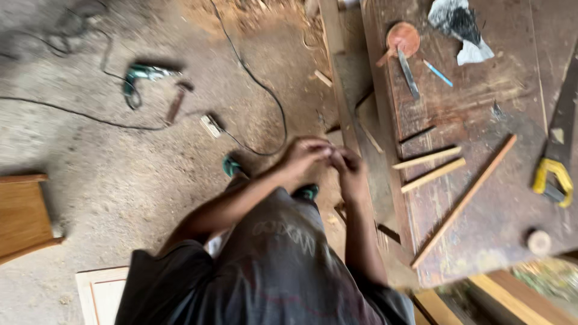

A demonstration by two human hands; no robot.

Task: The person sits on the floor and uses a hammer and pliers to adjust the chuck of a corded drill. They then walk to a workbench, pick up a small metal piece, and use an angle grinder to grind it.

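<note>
Plainly, the left hand and right hand were pinched together on something too blurred to tell (a small piece, easily dropped into the sawdust floor and lost).

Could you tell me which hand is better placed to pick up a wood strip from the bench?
Probably the right. The right hand sits closer to the bench, where the strips lie just beyond it. The left hand touches it on the far side and would have to cross over.

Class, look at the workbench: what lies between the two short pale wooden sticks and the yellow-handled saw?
In the head view, one long thin wooden strip lies slantwise on the workbench, between the short sticks and the saw.
</note>
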